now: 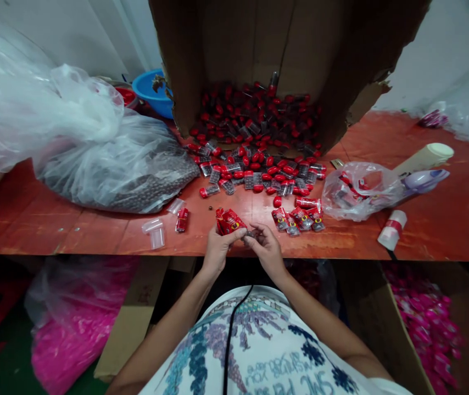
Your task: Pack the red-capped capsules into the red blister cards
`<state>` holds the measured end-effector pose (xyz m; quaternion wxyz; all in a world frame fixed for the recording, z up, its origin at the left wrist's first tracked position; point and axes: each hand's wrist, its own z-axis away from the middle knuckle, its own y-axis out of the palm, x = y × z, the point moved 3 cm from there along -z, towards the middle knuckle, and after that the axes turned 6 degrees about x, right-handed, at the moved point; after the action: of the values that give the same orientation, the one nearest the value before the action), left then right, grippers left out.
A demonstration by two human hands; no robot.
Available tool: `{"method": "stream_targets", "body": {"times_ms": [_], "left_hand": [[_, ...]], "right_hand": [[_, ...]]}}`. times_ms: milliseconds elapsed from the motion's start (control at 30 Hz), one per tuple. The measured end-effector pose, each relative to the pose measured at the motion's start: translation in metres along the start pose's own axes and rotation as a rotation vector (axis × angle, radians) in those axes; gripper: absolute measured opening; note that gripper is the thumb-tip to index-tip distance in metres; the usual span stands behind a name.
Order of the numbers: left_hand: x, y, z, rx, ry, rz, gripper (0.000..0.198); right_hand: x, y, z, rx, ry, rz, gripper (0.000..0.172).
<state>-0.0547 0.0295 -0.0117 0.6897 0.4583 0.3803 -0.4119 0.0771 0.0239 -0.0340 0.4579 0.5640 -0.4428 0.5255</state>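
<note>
My left hand point(219, 247) is closed on several red printed sleeves point(231, 221) near the table's front edge. Beside it, my right hand point(268, 249) pinches a small dark, beaded-looking thing point(251, 233) at the end of the red sleeves; the fingers partly hide it. Right of my hands lie several red-sleeved bottles point(302, 218) with grey ends. Behind them spreads a heap of small clear bottles point(255, 178) with red caps and dark beads inside. To the left are a roll of red sleeves point(182, 220) and clear empty tubes point(156, 233).
A cardboard box point(251, 38) on its side holds more red-capped bottles. A big plastic bag of dark beads point(135, 175) stands left, before a blue basin point(152, 90). At right are a clear bag point(353, 192) and a white roll point(392, 230). Below sit pink-filled bags point(73, 329) and an open carton point(383, 329).
</note>
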Motion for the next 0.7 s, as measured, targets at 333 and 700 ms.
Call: {"method": "stream_targets", "body": {"times_ms": [333, 700], "left_hand": [[0.005, -0.003, -0.005, -0.01, -0.016, 0.04, 0.029], [0.023, 0.009, -0.004, 0.111, -0.189, 0.244, 0.021]], "right_hand": [[0.004, -0.013, -0.009, 0.117, -0.035, 0.078, 0.034], [0.007, -0.05, -0.018, -0.101, -0.11, 0.35, 0.018]]}}
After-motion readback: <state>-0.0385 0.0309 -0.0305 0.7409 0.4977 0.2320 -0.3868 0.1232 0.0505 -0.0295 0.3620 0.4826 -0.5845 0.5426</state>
